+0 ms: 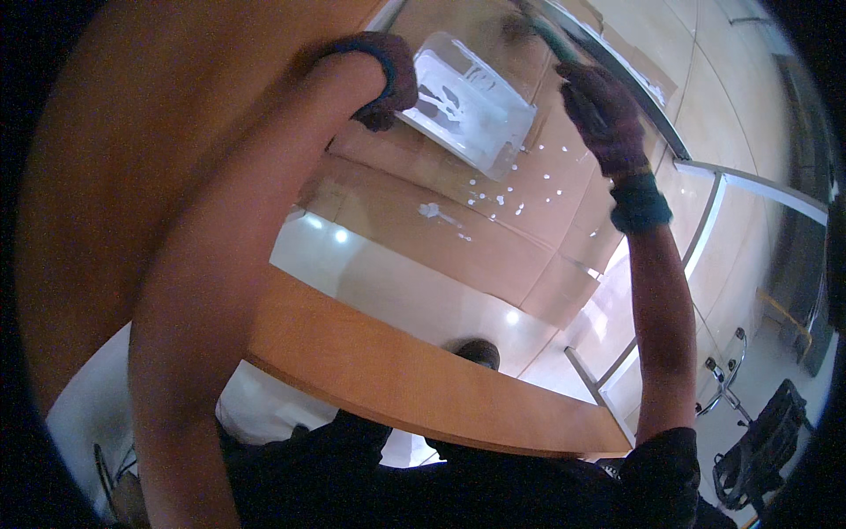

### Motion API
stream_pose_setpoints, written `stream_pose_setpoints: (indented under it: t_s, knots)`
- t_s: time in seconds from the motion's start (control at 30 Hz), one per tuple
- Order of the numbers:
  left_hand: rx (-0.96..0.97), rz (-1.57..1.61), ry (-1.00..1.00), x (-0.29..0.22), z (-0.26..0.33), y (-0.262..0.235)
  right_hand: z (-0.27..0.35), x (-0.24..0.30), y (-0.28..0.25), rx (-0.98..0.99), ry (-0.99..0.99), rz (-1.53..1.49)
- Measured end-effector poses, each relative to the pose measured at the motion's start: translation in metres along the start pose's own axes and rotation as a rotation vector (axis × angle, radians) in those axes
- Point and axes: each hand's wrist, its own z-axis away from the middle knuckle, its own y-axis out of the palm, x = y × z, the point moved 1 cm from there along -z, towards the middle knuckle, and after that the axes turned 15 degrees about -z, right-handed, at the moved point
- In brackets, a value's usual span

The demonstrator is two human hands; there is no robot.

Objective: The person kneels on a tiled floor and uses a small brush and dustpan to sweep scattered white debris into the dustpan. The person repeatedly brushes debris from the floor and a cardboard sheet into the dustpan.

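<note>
My right hand [606,123], in a dark reddish glove with a dark green cuff, is closed round the greenish handle of a tool [553,42]. The tool's far end is dark and blurred near the top edge, so its kind does not show. My left hand [392,81], gloved alike, is curled beside a white paint tray [513,159]; whatever its fingers hold is hidden. White paint [445,101] lies in patches in the tray, which rests on brown cardboard [388,198] between my hands. White drops and a smear [432,211] of paint dot the cardboard.
A large wooden panel [115,176] takes up the left side. Closer to me runs a wooden board [423,370] with a curved look. White metal bars [705,225] stand at the right, above light floor tiles. A black chair part [762,441] shows at lower right.
</note>
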Motion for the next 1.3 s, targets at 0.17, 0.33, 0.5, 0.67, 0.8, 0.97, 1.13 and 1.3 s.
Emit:
stream_pose_setpoints:
  t_s: [0.17,0.33,0.5,0.67,0.8,0.97,1.13,1.3]
  knots:
    - [0.102,0.351,-0.247,0.001,-0.007,0.004,-0.006,-0.036,0.006,-0.003,-0.010,0.015]
    - [-0.025,-0.298,0.157,-0.003,0.001,-0.004,0.045,-0.007,-0.035,-0.115,0.153,0.040]
    - [0.083,0.079,-0.026,0.000,-0.005,-0.001,0.071,0.015,-0.052,-0.041,0.221,0.275]
    - [-0.006,-0.246,0.141,0.004,-0.011,0.017,0.036,0.006,-0.022,0.022,0.066,-0.015]
    - [-0.018,-0.201,0.144,0.005,-0.015,0.018,0.028,-0.029,-0.012,0.012,-0.049,0.184]
    - [-0.068,-0.263,0.168,0.001,-0.013,0.013,0.065,-0.011,-0.037,0.009,0.177,0.251]
    - [-0.006,0.168,0.015,0.012,-0.026,0.037,0.048,0.006,-0.032,0.223,0.093,0.295]
    - [-0.134,-0.266,0.208,0.004,-0.012,0.016,0.025,-0.019,-0.014,0.301,-0.003,0.329]
